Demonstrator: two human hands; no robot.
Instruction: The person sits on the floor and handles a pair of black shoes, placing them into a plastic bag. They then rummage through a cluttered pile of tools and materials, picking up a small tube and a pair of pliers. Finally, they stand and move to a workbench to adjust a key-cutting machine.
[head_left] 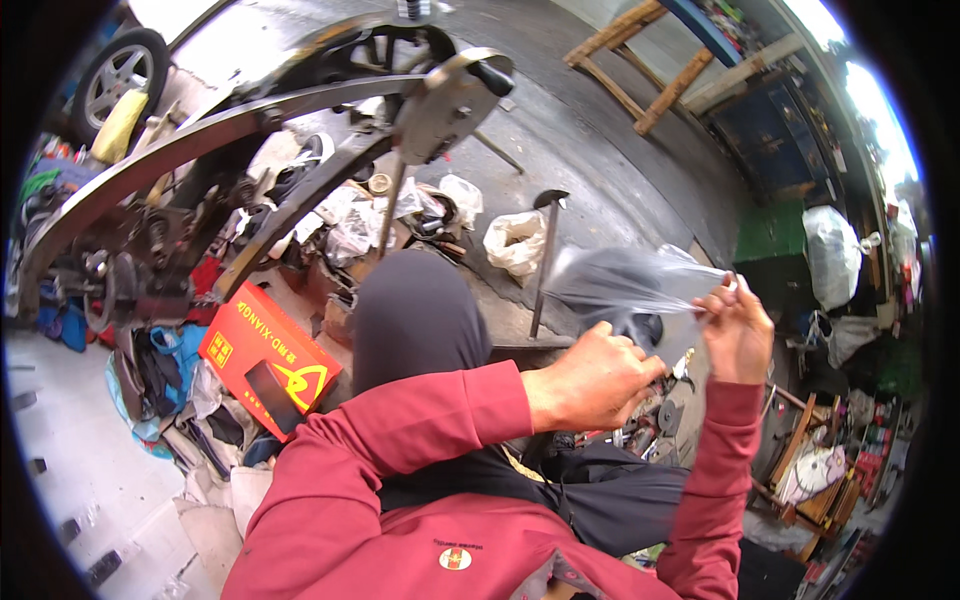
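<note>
A: Where is the bag [620, 280]?

B: Right of the frame's centre, clear plastic, its film drawn into creases that run toward the right hand [740, 335].

A: How does that hand's grip stand?

B: Pressed together: the thumb and bent fingers pinch the gathered right end of the bag.

A: And the left hand [597, 382]?

B: Lower and further left, at the bag's near edge, with its fingers curled inward. The fingertips are hidden, so one cannot tell whether that grip pinches the film.

A: What is around them?

B: A hammer [546, 265] stands head up just left of the bag, near mid-frame. A white sack [513, 245] sits left of it, and a red box [250, 340] lies tilted at the frame's left.
</note>
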